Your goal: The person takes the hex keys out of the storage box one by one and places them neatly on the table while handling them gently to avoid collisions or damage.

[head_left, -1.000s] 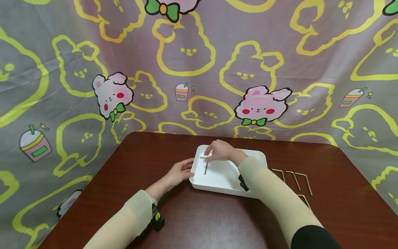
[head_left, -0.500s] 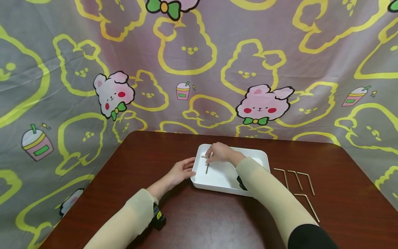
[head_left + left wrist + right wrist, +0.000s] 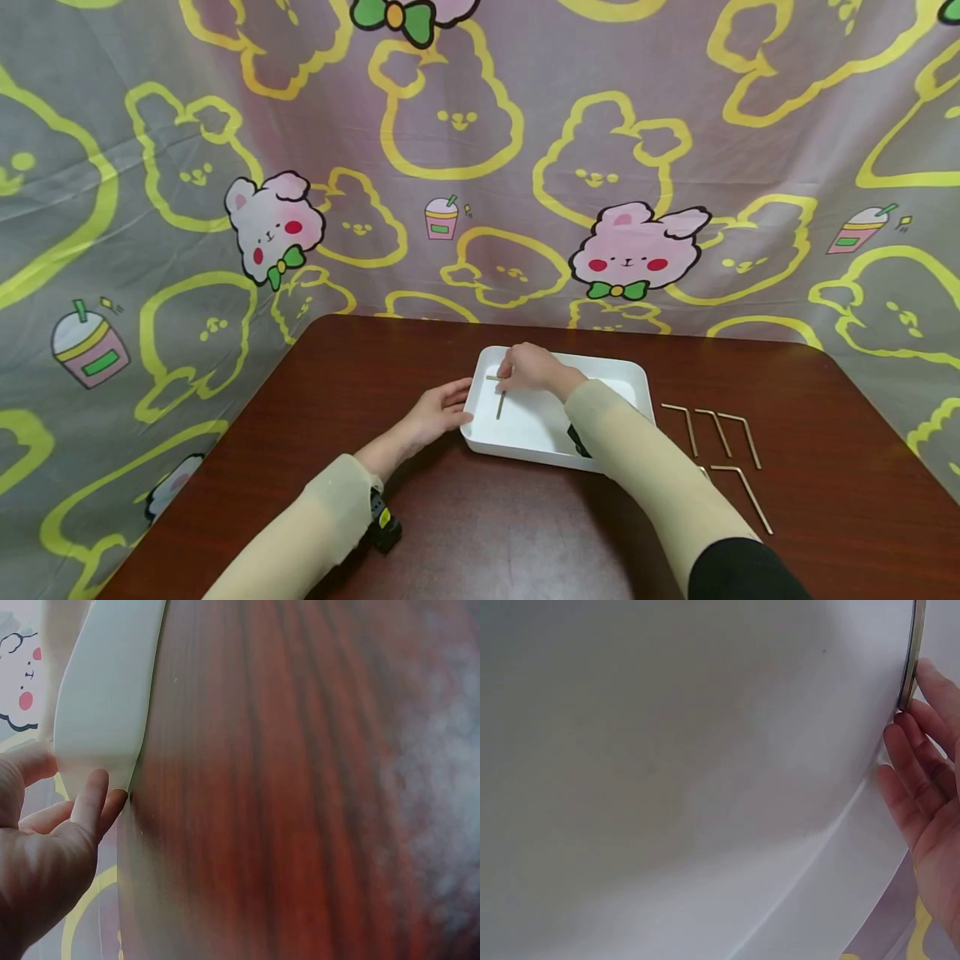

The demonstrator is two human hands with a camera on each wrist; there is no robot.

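My right hand (image 3: 531,367) is over the left part of a white tray (image 3: 532,429), pinching an L-shaped brass-coloured hex key (image 3: 500,406) near its bend. The short arm of the key points left and the long arm runs toward me, close over the tray floor. In the right wrist view, thumb and fingers meet at the end of the hex key (image 3: 911,660); the other fingers hang loosely below. My left hand (image 3: 431,414) rests against the tray's left end with relaxed fingers, fingertips touching the outer wall (image 3: 105,690).
Several more hex keys (image 3: 744,492) lie on the dark wooden table (image 3: 480,533) to the right of the tray, one partly hidden by my right forearm. A patterned cloth (image 3: 480,200) hangs behind and at the sides of the table.
My right hand has dipped slightly at the hex key, and my right forearm has shifted a little left, uncovering more of the nearest loose hex key. The left hand stays at the tray.
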